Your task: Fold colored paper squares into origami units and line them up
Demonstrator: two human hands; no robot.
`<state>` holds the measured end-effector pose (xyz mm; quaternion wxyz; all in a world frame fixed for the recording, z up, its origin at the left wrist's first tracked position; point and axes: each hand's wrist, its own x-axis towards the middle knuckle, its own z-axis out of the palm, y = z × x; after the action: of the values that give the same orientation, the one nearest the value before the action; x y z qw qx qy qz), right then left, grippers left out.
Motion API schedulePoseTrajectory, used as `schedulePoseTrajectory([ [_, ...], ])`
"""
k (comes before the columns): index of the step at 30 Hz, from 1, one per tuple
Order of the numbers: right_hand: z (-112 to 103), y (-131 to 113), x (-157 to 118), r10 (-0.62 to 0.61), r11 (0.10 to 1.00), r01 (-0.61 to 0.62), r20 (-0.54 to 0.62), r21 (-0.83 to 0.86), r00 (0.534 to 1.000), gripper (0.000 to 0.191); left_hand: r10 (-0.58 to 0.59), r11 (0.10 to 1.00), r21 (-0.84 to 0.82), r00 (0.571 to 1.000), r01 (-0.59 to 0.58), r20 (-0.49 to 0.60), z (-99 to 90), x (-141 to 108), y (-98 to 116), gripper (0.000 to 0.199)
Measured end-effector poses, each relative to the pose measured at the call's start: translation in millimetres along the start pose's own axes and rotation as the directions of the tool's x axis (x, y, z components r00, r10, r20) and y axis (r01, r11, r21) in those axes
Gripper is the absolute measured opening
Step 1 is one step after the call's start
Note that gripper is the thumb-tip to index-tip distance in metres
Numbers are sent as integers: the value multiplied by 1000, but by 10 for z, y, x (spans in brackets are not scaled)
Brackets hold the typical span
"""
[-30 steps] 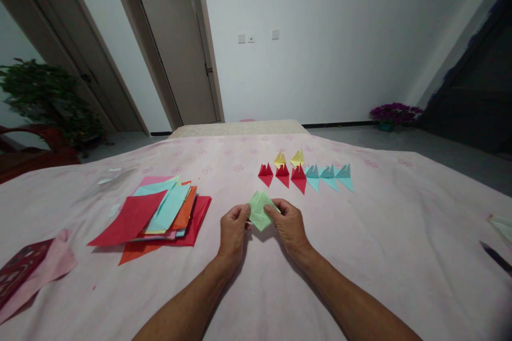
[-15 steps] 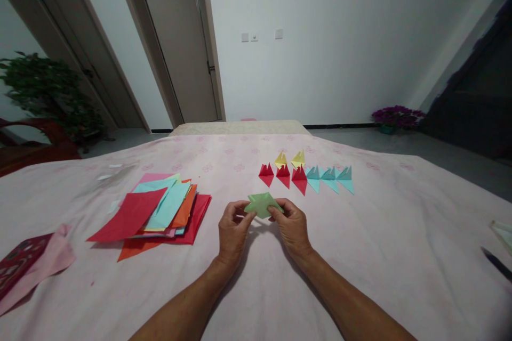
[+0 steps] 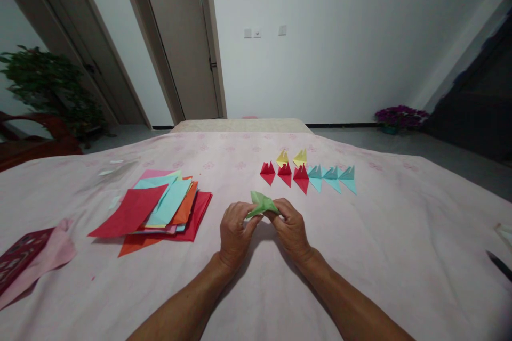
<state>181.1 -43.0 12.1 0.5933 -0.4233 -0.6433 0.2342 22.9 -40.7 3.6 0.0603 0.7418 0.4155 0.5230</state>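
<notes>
A small folded piece of green origami paper [image 3: 263,202] is held between both hands, just above the table. My left hand [image 3: 237,227] pinches its left side, and my right hand [image 3: 291,227] grips its right side, the thumbs close together at the near edge. Its upper left part sticks up in a point, and the underside is hidden by the fingers. Beyond the hands stand folded paper cranes: red cranes [image 3: 284,173], light blue cranes [image 3: 331,177] in the same row, and yellow cranes [image 3: 300,157] behind.
Left of my hands lies a loose stack of coloured paper [image 3: 170,208]. A dark red packet [image 3: 24,253] with pink wrapping rests at the far left. Near the right edge is a dark, pointed object [image 3: 499,265]. A pale pink cloth [image 3: 360,256] covers the table.
The green paper has gone from a flat, wide diamond to a bent shape with a raised point on its left. Both hands have drawn slightly closer together beneath it.
</notes>
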Motion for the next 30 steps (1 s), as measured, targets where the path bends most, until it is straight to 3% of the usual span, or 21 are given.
schedulePoseTrajectory([
  [7, 6, 3, -2, 4, 1000, -3, 21, -24, 1000, 8, 71, 997, 26, 996, -69, -63, -40, 37, 67, 16],
  [16, 11, 55, -21, -2, 997, 5, 45, -76, 999, 11, 206, 969, 145, 978, -202, -15, -58, 51, 83, 15],
  [30, -18, 53, -7, -23, 998, 27, 53, -63, 998, 12, 89, 991, 88, 993, -96, 81, -58, 91, 73, 14],
])
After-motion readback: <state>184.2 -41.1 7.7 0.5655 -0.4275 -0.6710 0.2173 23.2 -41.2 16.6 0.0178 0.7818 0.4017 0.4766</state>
